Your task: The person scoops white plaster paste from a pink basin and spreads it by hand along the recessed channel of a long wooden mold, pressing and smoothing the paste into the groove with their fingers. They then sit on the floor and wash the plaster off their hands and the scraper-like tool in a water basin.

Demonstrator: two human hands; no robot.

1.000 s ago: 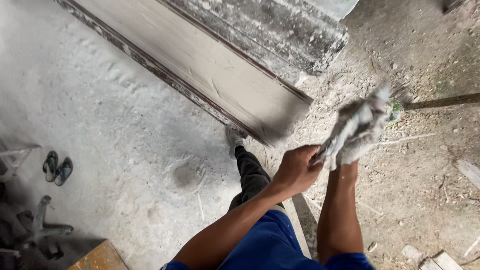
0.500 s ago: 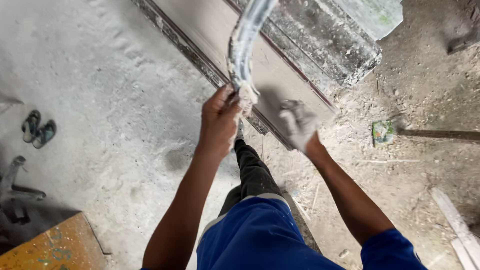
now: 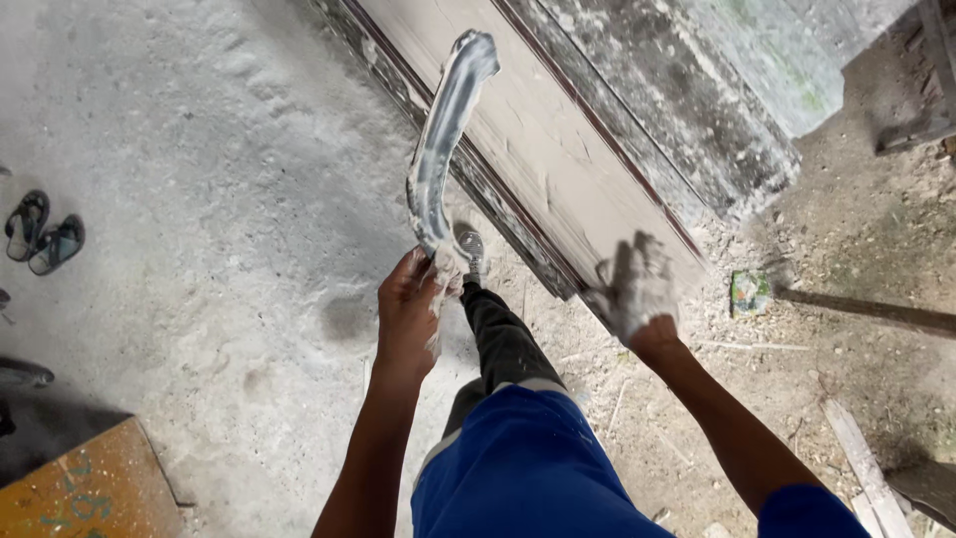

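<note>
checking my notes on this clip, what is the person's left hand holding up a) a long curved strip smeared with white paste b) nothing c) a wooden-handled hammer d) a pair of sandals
a: the left hand grips the lower end of a long curved strip smeared with white paste, raised before the pale leaning board.

A pair of sandals (image 3: 45, 232) lies near an orange board (image 3: 85, 488).

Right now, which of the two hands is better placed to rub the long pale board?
Probably the right hand. It lies flat on the board near its lower end, coated in white paste. The left hand is off the board, closed around a curved, paste-smeared strip held upright.
</note>
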